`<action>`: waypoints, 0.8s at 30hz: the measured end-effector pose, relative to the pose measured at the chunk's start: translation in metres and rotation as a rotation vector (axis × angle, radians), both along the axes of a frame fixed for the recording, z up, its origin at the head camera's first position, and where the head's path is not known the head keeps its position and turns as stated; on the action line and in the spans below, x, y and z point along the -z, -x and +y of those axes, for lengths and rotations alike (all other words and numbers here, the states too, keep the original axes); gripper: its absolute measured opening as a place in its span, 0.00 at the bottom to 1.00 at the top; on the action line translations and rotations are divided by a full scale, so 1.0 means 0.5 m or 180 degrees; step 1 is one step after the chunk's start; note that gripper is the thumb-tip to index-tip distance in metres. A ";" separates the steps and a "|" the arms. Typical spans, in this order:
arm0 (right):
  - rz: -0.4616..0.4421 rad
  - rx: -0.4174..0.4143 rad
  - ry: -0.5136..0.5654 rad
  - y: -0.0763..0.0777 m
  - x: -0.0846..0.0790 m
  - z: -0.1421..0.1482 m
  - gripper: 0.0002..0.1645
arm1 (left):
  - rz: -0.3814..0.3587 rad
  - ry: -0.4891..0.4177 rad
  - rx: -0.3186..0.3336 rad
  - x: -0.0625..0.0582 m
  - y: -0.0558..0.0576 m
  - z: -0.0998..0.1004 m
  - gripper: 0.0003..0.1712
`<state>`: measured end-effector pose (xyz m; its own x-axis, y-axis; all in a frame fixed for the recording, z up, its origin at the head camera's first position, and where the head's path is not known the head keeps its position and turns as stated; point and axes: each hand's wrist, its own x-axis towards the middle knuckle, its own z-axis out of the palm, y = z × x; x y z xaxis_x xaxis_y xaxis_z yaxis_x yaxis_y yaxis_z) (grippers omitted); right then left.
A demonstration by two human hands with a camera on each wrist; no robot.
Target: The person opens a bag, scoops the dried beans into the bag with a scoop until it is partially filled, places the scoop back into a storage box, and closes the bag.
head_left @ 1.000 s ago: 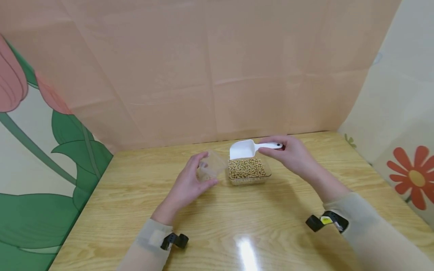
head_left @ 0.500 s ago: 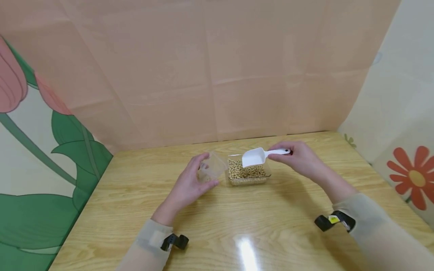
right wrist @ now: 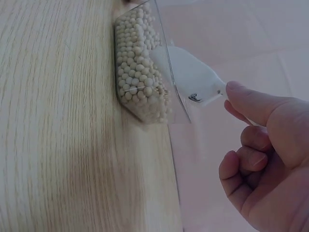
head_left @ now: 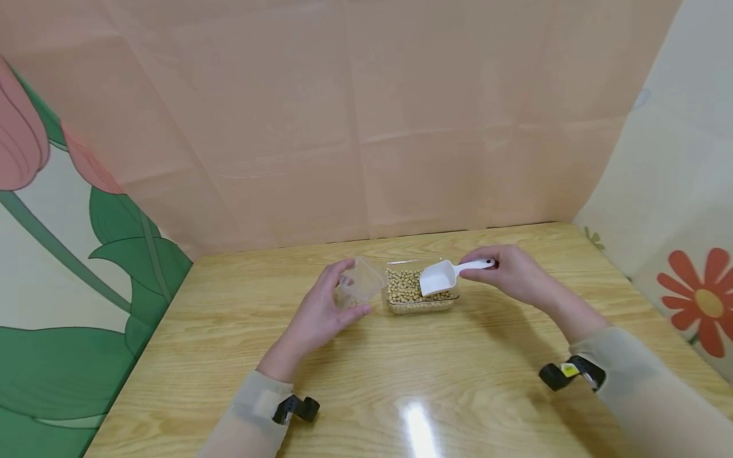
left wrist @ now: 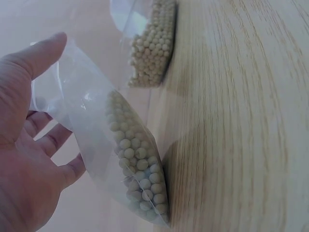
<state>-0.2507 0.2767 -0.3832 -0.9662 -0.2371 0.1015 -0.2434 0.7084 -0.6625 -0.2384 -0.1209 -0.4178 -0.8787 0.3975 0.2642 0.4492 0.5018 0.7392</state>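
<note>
My right hand point(head_left: 511, 277) pinches the handle of a white scoop point(head_left: 438, 278). The scoop's blade dips at the beans in a clear rectangular box point(head_left: 422, 306); in the right wrist view the tip of the scoop point(right wrist: 166, 60) reaches inside past the box's rim. Round pale beans point(right wrist: 135, 72) fill much of the box. Left of it, my left hand point(head_left: 324, 302) holds a clear plastic bag point(head_left: 362, 280) by its upper part, thumb on one side and fingers on the other. A smaller heap of beans point(left wrist: 140, 164) lies in the bottom of the bag, which stands on the table.
The wooden table point(head_left: 366, 381) carries the box and the bag close side by side. Behind it hangs a pinkish sheet point(head_left: 286, 127). Walls with painted flowers point(head_left: 708, 302) flank the table at left and right.
My right hand has brought the scoop right and toward me, from the box's back left to its right side, lower over the beans. My left hand and the bag stay nearly still.
</note>
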 end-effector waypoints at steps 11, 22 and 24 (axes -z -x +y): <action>0.0114 -0.0146 -0.0304 0.013 -0.011 -0.010 0.15 | -0.0008 0.0014 0.0017 0.001 -0.001 -0.002 0.55; -0.0015 -0.0193 -0.0221 0.017 0.009 -0.022 0.15 | -0.0054 -0.0007 0.0061 0.001 0.000 0.001 0.54; -0.0048 -0.0185 -0.0179 0.018 0.016 -0.025 0.15 | -0.0054 0.0002 0.0060 0.001 0.000 0.000 0.54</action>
